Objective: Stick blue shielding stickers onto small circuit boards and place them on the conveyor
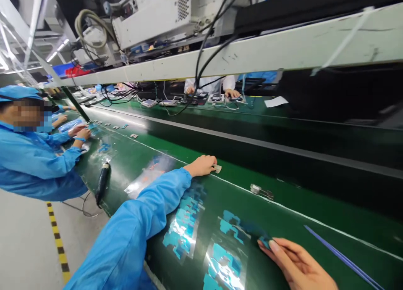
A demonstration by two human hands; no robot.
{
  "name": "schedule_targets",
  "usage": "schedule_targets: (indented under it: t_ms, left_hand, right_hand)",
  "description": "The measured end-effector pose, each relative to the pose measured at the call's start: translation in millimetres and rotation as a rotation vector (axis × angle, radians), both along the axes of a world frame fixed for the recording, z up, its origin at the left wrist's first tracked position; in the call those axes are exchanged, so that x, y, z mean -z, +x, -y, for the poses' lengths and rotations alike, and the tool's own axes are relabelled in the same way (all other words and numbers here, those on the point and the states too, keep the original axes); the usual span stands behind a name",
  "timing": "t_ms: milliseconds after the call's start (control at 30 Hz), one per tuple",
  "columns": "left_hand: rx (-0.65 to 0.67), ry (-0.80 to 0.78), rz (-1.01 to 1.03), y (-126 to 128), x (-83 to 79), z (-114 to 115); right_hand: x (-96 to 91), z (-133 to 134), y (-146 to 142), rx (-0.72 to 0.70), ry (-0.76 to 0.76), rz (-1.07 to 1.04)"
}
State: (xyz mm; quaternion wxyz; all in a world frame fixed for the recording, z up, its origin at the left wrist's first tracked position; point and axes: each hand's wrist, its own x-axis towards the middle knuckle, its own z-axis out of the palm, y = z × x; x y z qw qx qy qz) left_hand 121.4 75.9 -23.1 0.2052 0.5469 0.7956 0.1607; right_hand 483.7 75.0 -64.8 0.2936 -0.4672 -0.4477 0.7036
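My left hand (200,166), in a blue sleeve, rests on the green conveyor belt (132,155) with its fingers closed over a small metal part (216,168). At the lower right, my right hand (292,262) pinches a small blue film piece (265,242) between fingertips and thumb. Clear plastic sheets bearing blue film shapes (184,227) lie on the belt beneath and between my hands. A clear bag with orange marks (147,176) lies just left of my left forearm.
A metal clip (261,191) and a thin blue strip (343,256) lie on the belt. A co-worker in blue (34,164) works at the left. Across the raised divider (252,138), a person in white sleeves (210,85) handles devices among cables.
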Motion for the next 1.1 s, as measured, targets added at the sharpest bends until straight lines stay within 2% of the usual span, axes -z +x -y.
schedule_targets:
  t_ms: [100,200,300,467,567,667,800,967,1100]
  left_hand:
    - [0.004,0.121,0.141,1.9,-8.3,0.2]
    - [-0.04,0.242,0.319,16.2,-17.8,15.6]
    - [-0.083,0.285,0.568,47.8,-14.1,55.5]
    - [-0.142,0.231,0.955,110.2,11.8,136.3]
    - [-0.192,0.218,1.082,127.2,23.0,160.0]
    - [-0.192,0.189,1.159,130.2,28.8,167.6]
    - [-0.128,0.174,1.223,129.8,27.8,170.1]
    - [-0.192,0.142,1.275,132.0,22.2,170.4]
    - [-0.193,0.143,1.322,133.1,19.2,169.6]
  right_hand:
    - [-4.3,1.3,-2.0,0.009,0.038,-0.091]
    - [-2.4,-1.0,1.0,-0.035,0.066,-0.121]
    - [-6.1,0.1,0.4,-0.045,0.118,-0.151]
    - [-13.5,14.0,-25.1,-0.056,0.108,-0.219]
    - [-10.0,21.4,-41.2,-0.127,0.084,-0.201]
    - [-7.9,27.0,-44.3,-0.194,0.07,-0.153]
    - [-12.2,31.0,-38.8,-0.271,0.175,-0.019]
    - [-17.6,30.3,-38.1,-0.29,0.314,0.141]
    - [-20.1,30.4,-39.2,-0.319,0.348,0.142]
